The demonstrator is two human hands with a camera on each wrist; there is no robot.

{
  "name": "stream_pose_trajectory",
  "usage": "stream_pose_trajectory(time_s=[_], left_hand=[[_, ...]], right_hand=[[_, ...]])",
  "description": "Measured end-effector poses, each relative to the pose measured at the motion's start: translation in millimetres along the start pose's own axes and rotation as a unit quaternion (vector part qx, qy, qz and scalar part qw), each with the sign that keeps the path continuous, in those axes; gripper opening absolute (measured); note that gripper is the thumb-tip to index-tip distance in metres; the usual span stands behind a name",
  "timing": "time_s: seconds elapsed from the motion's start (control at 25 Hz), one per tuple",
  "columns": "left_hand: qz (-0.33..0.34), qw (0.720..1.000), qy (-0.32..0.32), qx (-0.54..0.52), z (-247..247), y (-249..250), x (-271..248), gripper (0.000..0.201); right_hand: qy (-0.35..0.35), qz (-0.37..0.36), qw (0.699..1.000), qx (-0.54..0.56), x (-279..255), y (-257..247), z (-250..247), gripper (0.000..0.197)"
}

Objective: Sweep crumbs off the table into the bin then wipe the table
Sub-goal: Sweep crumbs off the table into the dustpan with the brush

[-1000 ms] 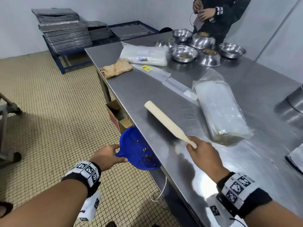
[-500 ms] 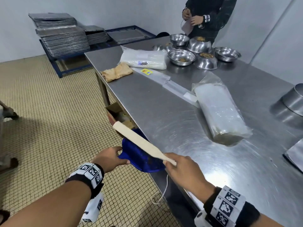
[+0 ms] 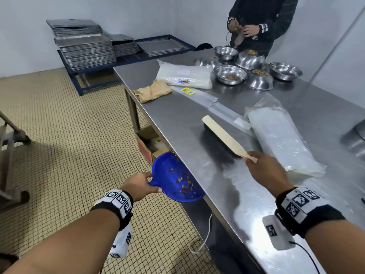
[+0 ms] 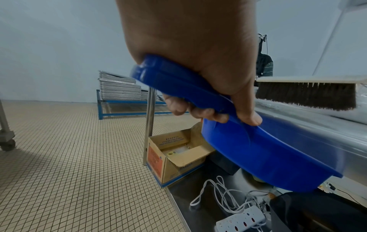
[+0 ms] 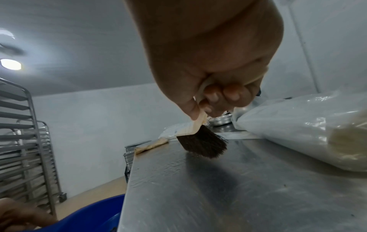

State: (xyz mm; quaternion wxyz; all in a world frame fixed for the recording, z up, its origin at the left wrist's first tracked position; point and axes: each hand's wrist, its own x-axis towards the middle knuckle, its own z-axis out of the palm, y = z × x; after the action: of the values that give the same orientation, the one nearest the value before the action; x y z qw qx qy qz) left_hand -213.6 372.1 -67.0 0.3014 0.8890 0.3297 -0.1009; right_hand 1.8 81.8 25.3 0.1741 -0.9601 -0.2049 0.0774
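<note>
Below the table edge, the left hand has its fingers curled round the dustpan handle, crumbs lying in the pan just beyond its thumb. The right hand grips the brush handle, bristles on the steel ahead of its fingertips. Farther off lie a cloth and bowls.

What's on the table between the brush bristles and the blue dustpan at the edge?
Bare steel, going by the head view: between the brush and the dustpan only table surface shows, with no visible crumbs.
</note>
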Motion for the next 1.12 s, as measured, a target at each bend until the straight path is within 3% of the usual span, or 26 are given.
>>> stream_pose_trajectory(time_s=[0.2, 0.6, 0.72, 1.12], left_hand=[[0.005, 1.0, 0.006, -0.003, -12, -11, 15, 0.074], [0.012, 1.0, 0.0, 0.006, -23, -26, 30, 0.076], [0.022, 1.0, -0.006, 0.007, -26, -32, 32, 0.076], [0.031, 0.999, -0.009, -0.012, -46, -48, 50, 0.069]], right_hand=[[0.005, 0.018, 1.0, -0.009, 4, -12, 14, 0.031], [-0.086, -0.119, 0.988, -0.035, -47, -79, 55, 0.033], [-0.113, -0.125, 0.985, -0.036, -58, -97, 62, 0.034], [-0.049, -0.092, 0.991, -0.085, 7, -138, 28, 0.032]])
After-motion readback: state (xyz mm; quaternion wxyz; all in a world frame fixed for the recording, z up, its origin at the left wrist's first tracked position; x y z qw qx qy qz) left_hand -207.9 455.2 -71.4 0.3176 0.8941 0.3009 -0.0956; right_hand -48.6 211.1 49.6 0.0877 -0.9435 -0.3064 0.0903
